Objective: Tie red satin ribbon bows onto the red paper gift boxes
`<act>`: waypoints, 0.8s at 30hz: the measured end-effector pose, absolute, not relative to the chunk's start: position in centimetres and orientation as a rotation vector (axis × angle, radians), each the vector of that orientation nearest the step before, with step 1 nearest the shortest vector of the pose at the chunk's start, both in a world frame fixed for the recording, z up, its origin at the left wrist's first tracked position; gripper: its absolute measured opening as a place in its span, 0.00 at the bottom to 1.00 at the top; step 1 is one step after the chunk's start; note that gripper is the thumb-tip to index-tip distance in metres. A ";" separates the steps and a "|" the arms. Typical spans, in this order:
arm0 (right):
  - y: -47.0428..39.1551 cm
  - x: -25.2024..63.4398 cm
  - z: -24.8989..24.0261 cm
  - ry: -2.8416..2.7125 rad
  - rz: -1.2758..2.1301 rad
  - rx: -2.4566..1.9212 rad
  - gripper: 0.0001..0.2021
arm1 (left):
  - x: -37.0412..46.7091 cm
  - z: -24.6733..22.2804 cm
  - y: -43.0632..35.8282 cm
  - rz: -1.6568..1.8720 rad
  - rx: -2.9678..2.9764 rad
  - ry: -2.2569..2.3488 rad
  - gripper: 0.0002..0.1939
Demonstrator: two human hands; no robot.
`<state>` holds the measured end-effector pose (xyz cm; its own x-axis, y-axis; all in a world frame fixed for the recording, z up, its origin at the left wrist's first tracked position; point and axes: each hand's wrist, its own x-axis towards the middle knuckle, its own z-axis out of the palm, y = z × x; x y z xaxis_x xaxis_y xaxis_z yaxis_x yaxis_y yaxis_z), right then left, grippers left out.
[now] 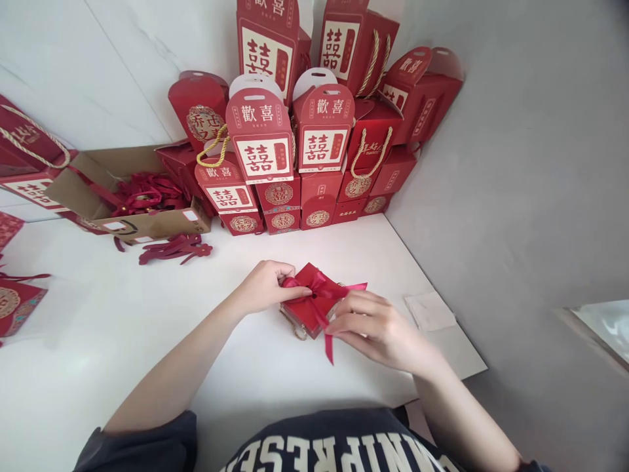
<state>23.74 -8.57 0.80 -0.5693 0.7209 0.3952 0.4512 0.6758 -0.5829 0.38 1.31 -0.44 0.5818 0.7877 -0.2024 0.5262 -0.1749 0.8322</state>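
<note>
Left hand [268,286]: nearly closed, with thumb extended over the center of the red ribbon [322,285] and fingers curled around a loop at the near left side. Right hand [381,328]: partly closed, with fingers bent and fingertips gripping a length of the same ribbon; one tail hanging below the fingertips, another pointing outward just beyond them.

Between both hands: small red box [305,314], set at an angle on the white tabletop [236,380], with ribbon across the top face. At the near edge of the box, between the hands: twisted cord [299,332], partly hidden beneath.

Beyond the left hand, farther to the left: open cardboard box [152,227], holding a heap of dark red ribbons [147,193]. Directly in front of that container, nearer to the left hand: loose ribbon bundle [174,250], lying on the tabletop. Beyond both hands: stacked gift boxes [319,196], red with white and gold panels, some fitted with rope handles. Well left of the left hand: patterned red package [22,305]. To the right of the right hand and slightly beyond: pale flat sheet [430,310], near the tabletop edge.
</note>
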 end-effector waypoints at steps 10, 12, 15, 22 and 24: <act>-8.0 26.6 -0.3 -2.081 0.681 -1.386 0.15 | 1.1 -1.1 0.9 0.291 1.834 1.040 0.27; -7.4 26.3 -0.6 -2.050 0.583 -1.528 0.15 | 1.1 -1.1 0.9 0.288 1.824 1.042 0.27; -7.1 26.2 -0.8 -2.173 0.596 -1.654 0.15 | 1.0 -1.3 1.0 0.286 1.808 1.044 0.26; -10.1 24.7 -1.2 -2.491 0.557 -1.190 0.13 | 1.0 -1.2 1.1 0.265 1.840 1.020 0.26; -10.8 23.3 -2.2 -2.577 0.295 -1.196 0.11 | 1.2 -0.9 1.0 0.253 1.847 1.015 0.26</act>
